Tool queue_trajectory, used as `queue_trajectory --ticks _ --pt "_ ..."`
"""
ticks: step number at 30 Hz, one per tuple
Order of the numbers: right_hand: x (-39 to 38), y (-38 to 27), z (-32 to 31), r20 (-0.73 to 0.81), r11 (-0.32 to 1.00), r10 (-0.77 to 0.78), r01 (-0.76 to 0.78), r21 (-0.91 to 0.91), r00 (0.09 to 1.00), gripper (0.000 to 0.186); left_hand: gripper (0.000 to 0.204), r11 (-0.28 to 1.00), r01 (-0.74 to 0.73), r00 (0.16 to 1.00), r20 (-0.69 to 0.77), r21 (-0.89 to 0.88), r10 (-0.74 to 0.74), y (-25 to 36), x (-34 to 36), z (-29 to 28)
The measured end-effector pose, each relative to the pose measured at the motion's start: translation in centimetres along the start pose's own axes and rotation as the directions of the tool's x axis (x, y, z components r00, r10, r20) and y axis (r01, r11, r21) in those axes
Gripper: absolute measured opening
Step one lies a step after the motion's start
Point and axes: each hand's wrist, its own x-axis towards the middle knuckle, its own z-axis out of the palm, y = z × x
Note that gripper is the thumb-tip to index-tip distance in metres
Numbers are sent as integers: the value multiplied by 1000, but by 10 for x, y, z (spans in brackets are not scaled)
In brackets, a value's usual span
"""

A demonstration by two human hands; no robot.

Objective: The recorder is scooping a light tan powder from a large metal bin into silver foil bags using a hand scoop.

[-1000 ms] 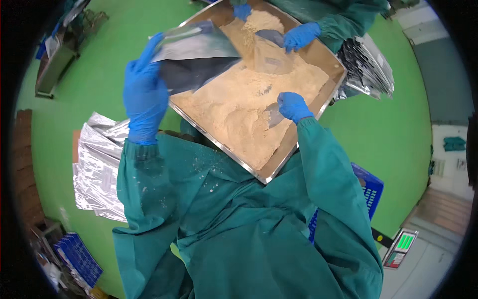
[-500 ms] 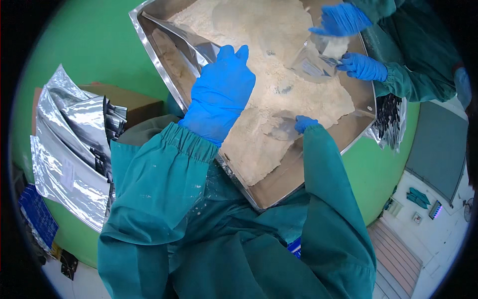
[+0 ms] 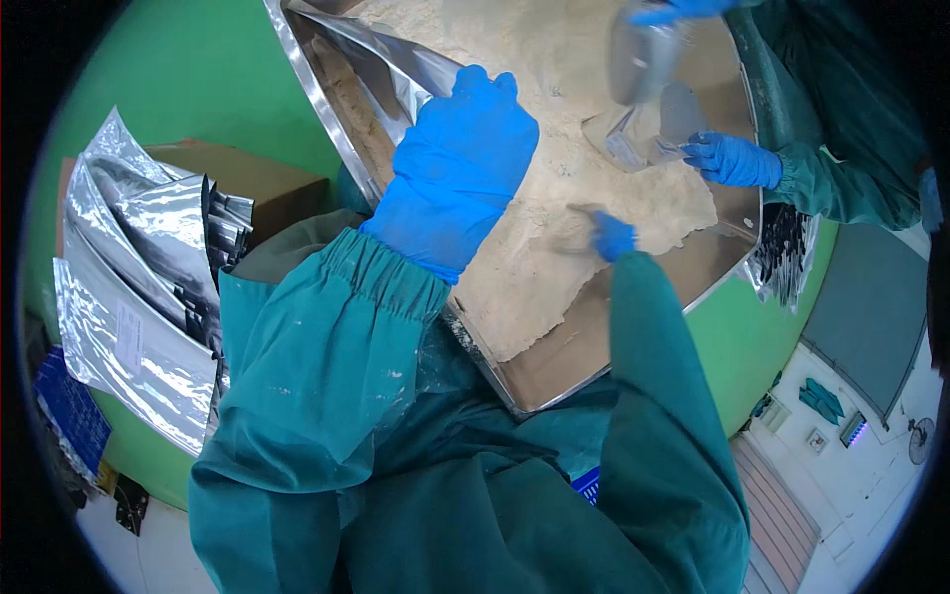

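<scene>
A large metal tray (image 3: 554, 381) holds a thick bed of pale cream powder (image 3: 534, 267). My left hand (image 3: 460, 168), in a blue glove, is closed over the edge of a silver foil bag (image 3: 401, 59) lying along the tray's left side; its fingertips are hidden behind the hand. Over the powder, my right hand (image 3: 614, 238), also gloved, grips what looks like a scoop (image 3: 586, 213), smeared by motion. Across the tray, a co-worker's gloved hand (image 3: 734, 158) holds another foil bag (image 3: 623, 139) open. Their other hand (image 3: 683, 12) has a see-through scoop (image 3: 643, 54), blurred, above that bag.
A stack of silver foil bags (image 3: 139, 307) lies on the green table (image 3: 228, 89) at left, by a cardboard box (image 3: 267, 183). More bags (image 3: 787, 252) rest beyond the tray's right edge. The co-worker's green sleeve (image 3: 851, 188) reaches in from the right.
My right hand has lifted slightly with its scoop, which was down in the powder. My left hand has shifted right and up with the bag edge. The co-worker's scoop hand has moved up.
</scene>
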Motion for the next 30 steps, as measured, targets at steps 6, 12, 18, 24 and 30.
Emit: queue_trajectory --ticks 6,12,18,24,30 --pt "8 -102 96 93 976 118 -133 170 989 53 20 998 -46 999 -4 -40 46 -4 2 2" --pt "-40 -78 21 122 846 -170 81 527 978 45 24 996 -78 997 2 -32 78 -6 -7 5" --pt "-156 -103 -133 -192 570 -166 253 781 967 43 18 988 -59 997 -60 -146 51 9 -18 7" --pt "-166 -182 -211 -441 979 -67 144 144 895 45 35 916 -144 980 72 -374 184 17 -23 3" --pt "-153 -275 -240 -520 991 -30 -44 -129 854 31 23 857 -50 996 33 -514 78 12 -9 -3"
